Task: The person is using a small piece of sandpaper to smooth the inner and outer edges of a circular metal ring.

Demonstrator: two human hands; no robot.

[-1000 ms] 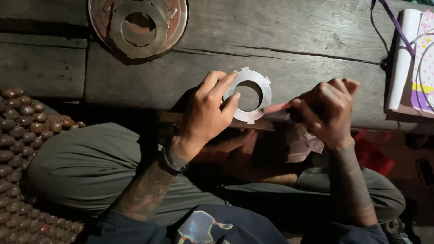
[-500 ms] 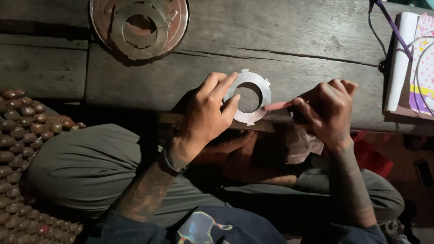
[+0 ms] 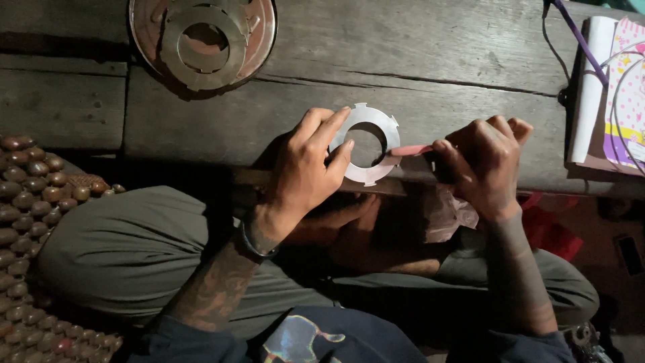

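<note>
My left hand (image 3: 306, 171) grips a flat silver metal ring with small tabs around its rim (image 3: 384, 128), holding it at the front edge of a dark wooden plank surface (image 3: 437, 87). My right hand (image 3: 484, 165) is closed around a thin red-tipped tool (image 3: 411, 150) whose tip touches the ring's right side. Both hands sit over my lap, with olive trousers below.
A round metal dish (image 3: 259, 40) with several similar notched rings (image 3: 201, 47) lies at the back left of the planks. A white and pink booklet (image 3: 608, 94) with a purple cord lies at the right. A beaded seat mat (image 3: 30, 195) is at my left.
The ring and both hands have shifted very slightly; the tool tip stays against the ring's right side.
</note>
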